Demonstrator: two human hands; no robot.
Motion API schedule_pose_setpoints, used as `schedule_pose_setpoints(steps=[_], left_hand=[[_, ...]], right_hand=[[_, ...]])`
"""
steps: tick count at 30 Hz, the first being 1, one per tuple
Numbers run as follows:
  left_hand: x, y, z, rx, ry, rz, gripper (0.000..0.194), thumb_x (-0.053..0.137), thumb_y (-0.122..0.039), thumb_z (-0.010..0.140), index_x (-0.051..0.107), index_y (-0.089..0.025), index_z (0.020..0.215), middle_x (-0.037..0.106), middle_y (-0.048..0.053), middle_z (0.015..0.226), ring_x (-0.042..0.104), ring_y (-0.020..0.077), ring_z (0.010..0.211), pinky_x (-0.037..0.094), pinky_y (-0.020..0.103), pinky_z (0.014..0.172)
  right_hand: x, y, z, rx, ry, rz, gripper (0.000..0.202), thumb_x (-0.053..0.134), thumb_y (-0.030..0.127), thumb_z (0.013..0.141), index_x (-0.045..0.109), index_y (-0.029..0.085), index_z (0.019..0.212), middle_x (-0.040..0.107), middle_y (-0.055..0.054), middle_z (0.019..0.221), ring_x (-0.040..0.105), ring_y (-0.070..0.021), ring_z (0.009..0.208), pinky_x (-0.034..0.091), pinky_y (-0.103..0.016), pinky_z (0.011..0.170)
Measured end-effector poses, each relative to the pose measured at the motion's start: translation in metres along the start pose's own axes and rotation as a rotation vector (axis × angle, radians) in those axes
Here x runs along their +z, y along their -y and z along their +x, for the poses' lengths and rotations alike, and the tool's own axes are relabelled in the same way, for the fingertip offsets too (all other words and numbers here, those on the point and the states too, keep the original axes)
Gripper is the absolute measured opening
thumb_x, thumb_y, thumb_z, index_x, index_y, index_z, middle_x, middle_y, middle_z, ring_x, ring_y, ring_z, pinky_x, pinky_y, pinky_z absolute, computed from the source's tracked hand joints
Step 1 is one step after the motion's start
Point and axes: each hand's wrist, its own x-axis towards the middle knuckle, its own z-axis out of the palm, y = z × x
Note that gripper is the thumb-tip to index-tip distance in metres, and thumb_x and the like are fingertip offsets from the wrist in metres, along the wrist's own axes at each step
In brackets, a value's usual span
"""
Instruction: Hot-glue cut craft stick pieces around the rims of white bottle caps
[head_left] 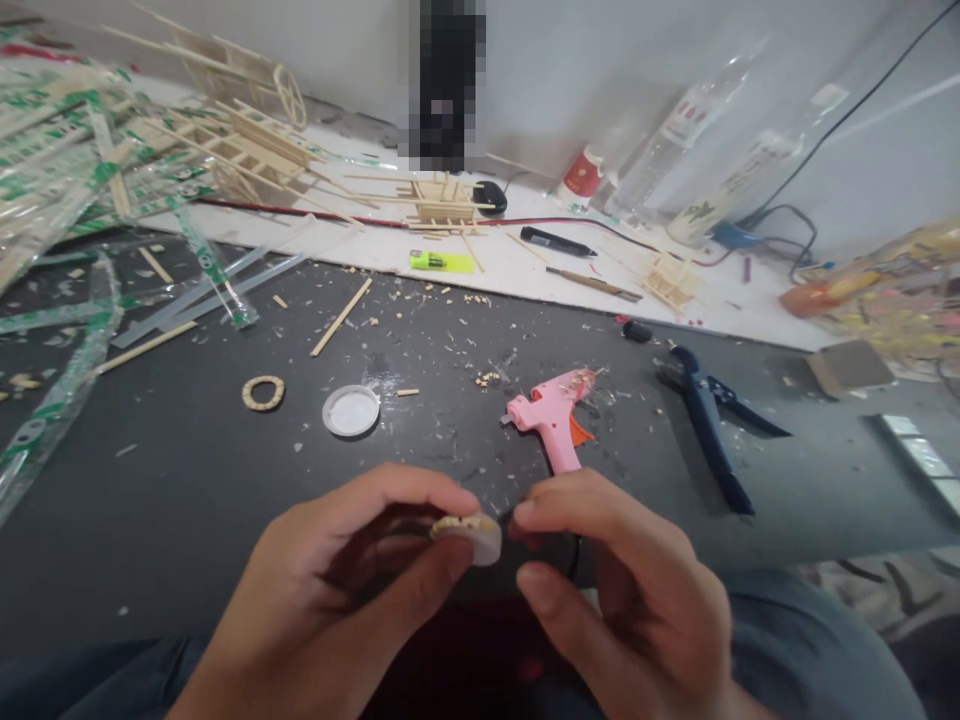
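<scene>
My left hand [367, 590] pinches a small whitish round cap [487, 543] between thumb and fingers. Along the cap's upper edge runs a curved row of short wooden pieces [465, 522]; my fingers hide part of it. Just right of the cap, my right hand [622, 570] has thumb and forefinger apart with nothing between them. Beyond it lies a pink glue gun [551, 415] with an orange trigger, its handle partly behind my right hand. A ring of wooden pieces [263, 393] and a white round lid [351, 411] lie on the dark table [225, 500].
Blue pruning shears [709, 420] lie at the right. Plastic-wrapped sticks [60, 190] pile up at the left, near wooden stick models [247, 150]. A black marker [559, 242], a red paper cup [581, 178] and plastic bottles [675, 130] are along the back. Wood scraps litter the table.
</scene>
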Motion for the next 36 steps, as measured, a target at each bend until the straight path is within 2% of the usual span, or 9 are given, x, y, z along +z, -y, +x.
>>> schedule_pose_setpoints(steps=[4,8,14,20,25,29,31,34,36], left_hand=[[0.005,0.0,0.003,-0.035,0.007,-0.076,0.011,0.086,-0.033,0.085,0.08,-0.036,0.094,0.085,-0.009,0.083,0.082,0.0127,0.072,0.062,0.011,0.065],[0.007,-0.002,0.004,-0.047,0.002,-0.089,0.018,0.09,-0.026,0.078,0.081,-0.035,0.091,0.084,-0.008,0.081,0.082,0.0138,0.07,0.062,0.011,0.065],[0.008,0.001,0.006,-0.044,-0.013,-0.099,0.026,0.09,-0.02,0.077,0.082,-0.038,0.093,0.085,-0.009,0.084,0.083,0.0146,0.072,0.063,0.011,0.066],[0.007,0.001,0.003,-0.038,-0.017,-0.091,0.022,0.089,-0.02,0.076,0.081,-0.033,0.091,0.085,-0.007,0.08,0.083,0.0162,0.068,0.062,0.012,0.061],[0.003,-0.002,0.001,-0.12,0.022,-0.074,0.027,0.088,-0.013,0.076,0.08,-0.032,0.094,0.085,-0.008,0.086,0.082,0.0152,0.077,0.062,0.011,0.068],[0.006,-0.004,0.0,-0.107,0.004,-0.043,0.027,0.089,-0.015,0.074,0.08,-0.033,0.092,0.084,-0.009,0.082,0.081,0.0138,0.075,0.06,0.01,0.067],[0.011,-0.008,-0.001,-0.126,-0.05,-0.056,0.022,0.091,-0.02,0.073,0.08,-0.032,0.088,0.083,-0.009,0.079,0.08,0.013,0.074,0.059,0.009,0.067],[0.017,-0.013,-0.002,-0.158,-0.112,-0.082,0.018,0.092,-0.031,0.072,0.08,-0.03,0.085,0.082,-0.007,0.078,0.079,0.0138,0.072,0.06,0.011,0.065],[0.017,-0.014,-0.002,-0.152,-0.124,-0.059,0.018,0.091,-0.035,0.073,0.079,-0.029,0.085,0.082,-0.006,0.078,0.079,0.0145,0.07,0.06,0.012,0.064]], right_hand=[[0.009,-0.001,-0.008,0.059,-0.073,0.089,0.035,0.072,0.007,0.088,0.071,0.025,0.118,0.074,-0.002,0.096,0.072,-0.0147,0.087,0.06,-0.023,0.073],[0.008,-0.004,-0.01,0.051,-0.068,0.09,0.042,0.073,0.005,0.087,0.072,0.025,0.124,0.078,-0.003,0.104,0.074,-0.0145,0.093,0.061,-0.022,0.079],[0.008,0.001,0.0,0.048,-0.036,0.131,0.037,0.07,0.002,0.086,0.077,0.026,0.114,0.077,0.001,0.092,0.073,-0.0117,0.083,0.059,-0.019,0.072],[0.01,-0.001,0.001,0.048,-0.024,0.139,0.034,0.069,0.003,0.087,0.076,0.025,0.113,0.077,-0.001,0.09,0.072,-0.0131,0.079,0.058,-0.021,0.067],[0.009,-0.004,-0.008,0.07,-0.043,0.08,0.039,0.07,0.006,0.088,0.073,0.026,0.121,0.079,-0.005,0.102,0.076,-0.0179,0.086,0.062,-0.027,0.071],[0.011,-0.005,-0.012,0.079,-0.025,0.066,0.035,0.07,0.009,0.09,0.073,0.027,0.12,0.079,-0.004,0.101,0.077,-0.0181,0.089,0.063,-0.028,0.074],[0.012,-0.004,-0.011,0.081,-0.054,0.051,0.036,0.07,0.008,0.089,0.074,0.027,0.119,0.081,-0.003,0.1,0.077,-0.0175,0.087,0.063,-0.026,0.072],[0.014,-0.002,-0.007,0.101,-0.116,0.012,0.035,0.072,0.008,0.087,0.075,0.027,0.116,0.081,-0.002,0.096,0.077,-0.0163,0.079,0.062,-0.025,0.068],[0.014,-0.001,-0.004,0.112,-0.128,0.033,0.03,0.071,0.007,0.087,0.075,0.026,0.11,0.08,-0.001,0.086,0.076,-0.0152,0.071,0.06,-0.024,0.061]])
